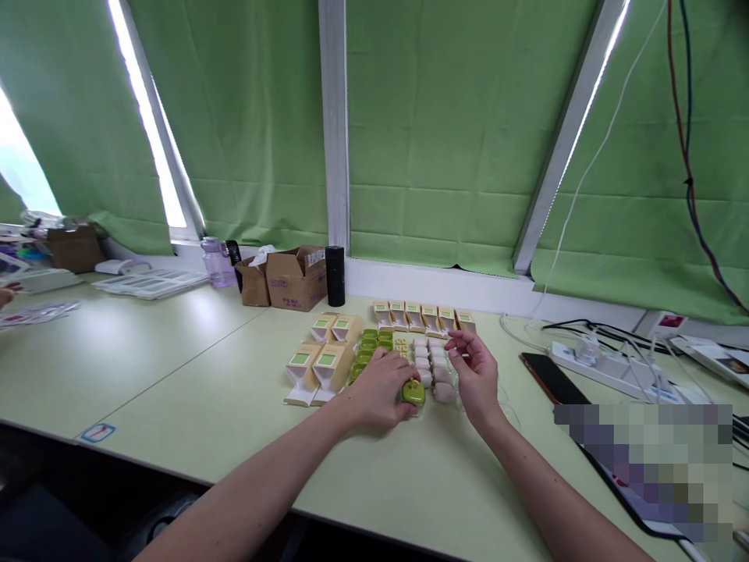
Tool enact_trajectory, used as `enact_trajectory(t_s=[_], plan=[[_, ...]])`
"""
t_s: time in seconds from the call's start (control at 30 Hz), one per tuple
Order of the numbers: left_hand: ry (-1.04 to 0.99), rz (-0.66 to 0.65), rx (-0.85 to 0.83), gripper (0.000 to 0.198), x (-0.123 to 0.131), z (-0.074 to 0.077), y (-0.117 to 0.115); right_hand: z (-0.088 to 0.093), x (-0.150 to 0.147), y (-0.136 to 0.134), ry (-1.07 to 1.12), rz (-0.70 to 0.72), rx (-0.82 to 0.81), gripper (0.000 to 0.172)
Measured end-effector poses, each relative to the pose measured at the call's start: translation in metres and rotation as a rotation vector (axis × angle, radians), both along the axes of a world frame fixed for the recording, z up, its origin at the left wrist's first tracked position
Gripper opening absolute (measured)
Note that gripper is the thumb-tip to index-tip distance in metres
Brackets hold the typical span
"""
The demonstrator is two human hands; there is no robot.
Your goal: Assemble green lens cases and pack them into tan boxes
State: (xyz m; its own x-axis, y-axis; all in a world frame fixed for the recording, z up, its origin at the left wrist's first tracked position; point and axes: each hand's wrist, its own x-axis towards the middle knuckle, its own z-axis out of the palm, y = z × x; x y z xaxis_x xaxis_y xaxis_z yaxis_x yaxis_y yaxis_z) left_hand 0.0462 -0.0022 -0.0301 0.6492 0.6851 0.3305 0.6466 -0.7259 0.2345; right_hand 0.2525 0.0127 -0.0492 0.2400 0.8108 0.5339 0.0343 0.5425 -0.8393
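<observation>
My left hand (380, 390) is closed round a small glossy green square case (413, 393) low over the table. A small yellowish spot shows on the case's top. My right hand (475, 373) hovers just right of two rows of pale pinkish, rounded, wrapped-looking pieces (438, 363); its fingers are loosely curled, with thumb and forefinger apart. Behind my left hand lie more green cases (368, 343), partly hidden by it. Between these and the pale pieces sit several tiny yellow pieces (401, 346).
Open cream cartons with green labels stand in a left group (301, 361) and a back row (413, 311). Behind are cardboard boxes (296, 281), a black flask (335, 277) and a purple bottle (218, 264). A phone (547, 375), power strip (614, 371) and cables lie right. Another person's hand (8, 293) shows far left.
</observation>
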Motion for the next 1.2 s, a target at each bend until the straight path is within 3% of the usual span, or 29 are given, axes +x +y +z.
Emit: enact_trajectory(t_s=[0.23,0.43,0.67,0.8,0.9,1.1,1.2], plan=[[0.027,0.008,-0.012,0.041,0.001,0.001,-0.003,0.002,-0.001,-0.004,0.001,0.009,-0.005,0.028],[-0.005,0.031,-0.105,0.056,-0.01,0.011,0.0,0.004,-0.003,-0.007,0.015,0.012,-0.009,0.029],[-0.156,0.346,-0.036,0.03,-0.028,0.039,0.02,0.004,-0.006,-0.008,0.027,0.029,-0.012,0.026],[-0.038,0.506,0.034,0.033,-0.034,0.049,0.043,0.004,-0.01,-0.01,0.03,0.045,-0.011,0.024],[0.14,0.581,-0.015,0.04,-0.034,0.053,0.07,0.003,-0.011,-0.011,0.027,0.054,-0.015,0.026],[0.236,0.655,-0.159,0.053,-0.029,0.042,0.134,0.002,-0.013,-0.011,0.012,0.051,-0.027,0.029],[0.265,0.69,-0.238,0.05,-0.026,0.034,0.158,0.003,-0.013,-0.012,0.011,0.058,-0.027,0.028]])
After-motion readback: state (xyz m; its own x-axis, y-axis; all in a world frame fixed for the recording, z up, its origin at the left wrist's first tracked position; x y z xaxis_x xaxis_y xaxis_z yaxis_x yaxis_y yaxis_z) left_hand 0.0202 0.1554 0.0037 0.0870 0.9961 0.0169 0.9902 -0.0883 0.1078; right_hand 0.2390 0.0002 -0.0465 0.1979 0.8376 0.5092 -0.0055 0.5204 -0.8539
